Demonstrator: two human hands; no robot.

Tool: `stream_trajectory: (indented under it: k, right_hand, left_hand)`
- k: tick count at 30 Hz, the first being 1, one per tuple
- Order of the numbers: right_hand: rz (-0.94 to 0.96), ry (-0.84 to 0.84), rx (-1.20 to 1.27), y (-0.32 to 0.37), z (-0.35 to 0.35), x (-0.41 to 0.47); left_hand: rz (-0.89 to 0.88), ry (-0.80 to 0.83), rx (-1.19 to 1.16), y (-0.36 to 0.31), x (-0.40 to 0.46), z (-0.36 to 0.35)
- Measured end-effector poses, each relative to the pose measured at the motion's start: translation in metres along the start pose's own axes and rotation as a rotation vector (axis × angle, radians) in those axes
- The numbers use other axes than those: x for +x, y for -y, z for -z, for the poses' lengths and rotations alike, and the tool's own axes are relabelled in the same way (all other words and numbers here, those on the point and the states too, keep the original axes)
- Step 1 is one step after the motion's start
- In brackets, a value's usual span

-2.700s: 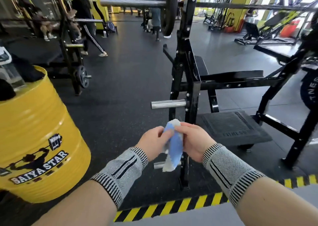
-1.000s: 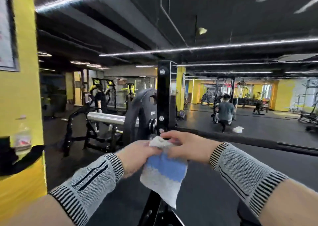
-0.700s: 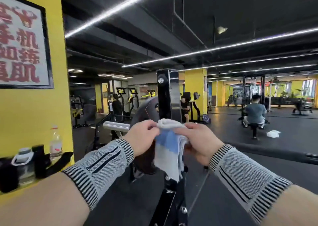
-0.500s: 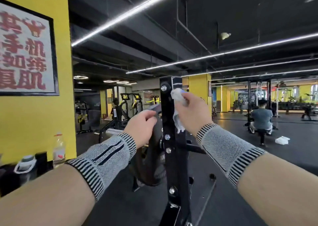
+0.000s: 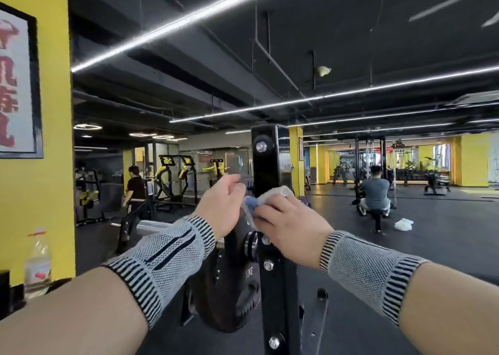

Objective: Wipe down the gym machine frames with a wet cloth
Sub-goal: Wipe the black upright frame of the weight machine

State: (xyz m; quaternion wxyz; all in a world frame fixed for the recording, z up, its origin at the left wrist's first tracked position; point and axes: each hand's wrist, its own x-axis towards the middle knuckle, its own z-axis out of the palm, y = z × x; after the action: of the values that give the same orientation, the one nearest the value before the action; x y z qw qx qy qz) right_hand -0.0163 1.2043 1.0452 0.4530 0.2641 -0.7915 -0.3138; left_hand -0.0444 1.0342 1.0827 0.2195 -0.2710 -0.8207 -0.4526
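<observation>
A black upright post (image 5: 270, 163) of the rack stands in the middle of the view, with bolts down its face. My right hand (image 5: 291, 227) grips a white and blue cloth (image 5: 274, 194) and presses it against the post's front, below the top bolt. My left hand (image 5: 224, 209) is raised just left of the post with its fingers curled, close to the cloth's blue edge. Whether it holds the cloth is not clear. Both wrists wear grey knitted sleeves.
A black 10 kg plate (image 5: 232, 287) on a barbell sleeve (image 5: 151, 225) hangs left of the post. A water bottle (image 5: 37, 263) stands by the yellow pillar (image 5: 40, 206). A person (image 5: 375, 192) sits at far right, another (image 5: 135, 190) stands far left.
My right hand has slid the cloth down from the post's top to below the top bolt. The left hand stayed beside the post. Earlier, both hands held the cloth together.
</observation>
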Motion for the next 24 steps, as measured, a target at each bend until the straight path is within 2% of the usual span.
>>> stream_trajectory:
  k: [2, 3, 5, 7, 9, 13, 15, 17, 19, 21, 22, 24]
  right_hand:
    - [0.027, 0.046, -0.012, -0.023, 0.007, 0.004]
    - [-0.044, 0.048, -0.013, -0.036, 0.012, 0.013]
    - [-0.294, -0.082, 0.029, -0.049, 0.023, 0.033]
    - [-0.496, -0.257, 0.174, -0.043, 0.024, 0.040]
    - [-0.599, -0.387, 0.376, -0.027, 0.023, 0.035]
    - [-0.968, -0.501, 0.733, -0.044, 0.037, 0.055]
    - [-1.041, -0.464, 0.780, -0.062, 0.050, 0.074]
    - [-0.911, -0.431, 0.713, -0.065, 0.057, 0.084]
    - [-0.885, -0.462, 0.760, -0.061, 0.051, 0.081]
    - [-1.023, -0.534, 0.896, -0.058, 0.037, 0.070]
    - [-1.116, -0.508, 0.959, -0.057, 0.031, 0.065]
    - [-1.225, -0.277, 0.958, -0.050, 0.022, 0.052]
  left_hand:
    - [-0.042, -0.008, 0.078, 0.005, -0.001, -0.002]
    - [-0.074, -0.032, 0.093, 0.004, 0.000, -0.001]
    - [-0.136, -0.106, 0.073, -0.003, 0.005, 0.003]
    - [-0.195, -0.181, 0.036, -0.015, 0.011, 0.008]
    - [-0.272, -0.230, 0.067, -0.027, 0.016, 0.008]
    - [-0.316, -0.275, 0.195, -0.043, 0.017, -0.006]
    - [-0.285, -0.318, 0.214, -0.046, 0.016, -0.013]
    - [-0.259, -0.362, 0.226, -0.050, 0.016, -0.017]
    - [-0.244, -0.398, 0.244, -0.054, 0.018, -0.018]
    - [-0.220, -0.425, 0.278, -0.055, 0.019, -0.020]
    - [-0.209, -0.431, 0.291, -0.056, 0.019, -0.020]
    - [-0.200, -0.428, 0.312, -0.058, 0.018, -0.019]
